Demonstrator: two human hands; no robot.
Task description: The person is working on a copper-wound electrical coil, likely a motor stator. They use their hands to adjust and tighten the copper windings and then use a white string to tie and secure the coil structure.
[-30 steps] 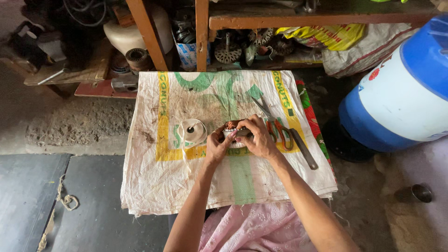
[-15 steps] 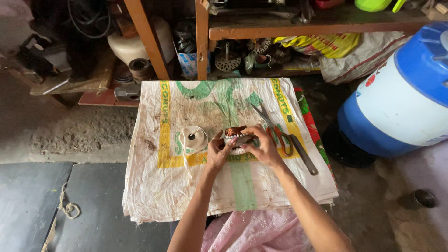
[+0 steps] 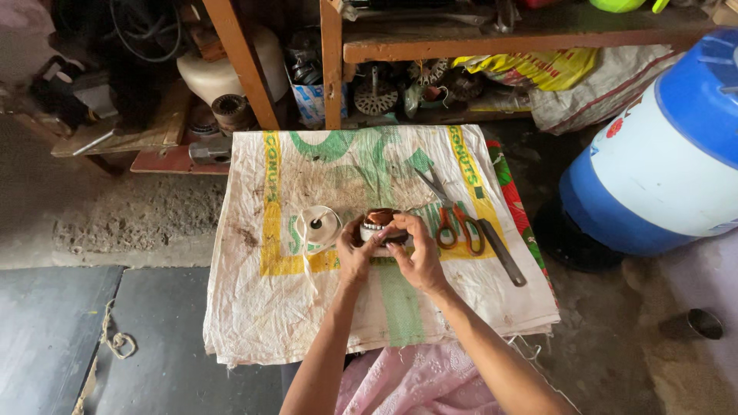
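Observation:
Both of my hands meet over a small round motor part with copper-brown windings (image 3: 380, 221), held just above a printed woven sack (image 3: 307, 307) spread flat. My left hand (image 3: 355, 257) cups the part from the left and below. My right hand (image 3: 417, 253) grips it from the right, fingers curled over its top. A roll of white tape (image 3: 319, 226) lies on the sack just left of my left hand, a loose strip trailing down from it.
Orange-handled scissors (image 3: 448, 217) and a dark-handled tool (image 3: 501, 252) lie right of my hands. A blue and white drum (image 3: 661, 154) stands at the right. Behind the sack, wooden shelves (image 3: 492, 42) hold motor parts, bags and a cream container (image 3: 223, 73).
My hands stay on the motor part in the same place on the sack, with the fingers shifted slightly around it. The view has tilted a little.

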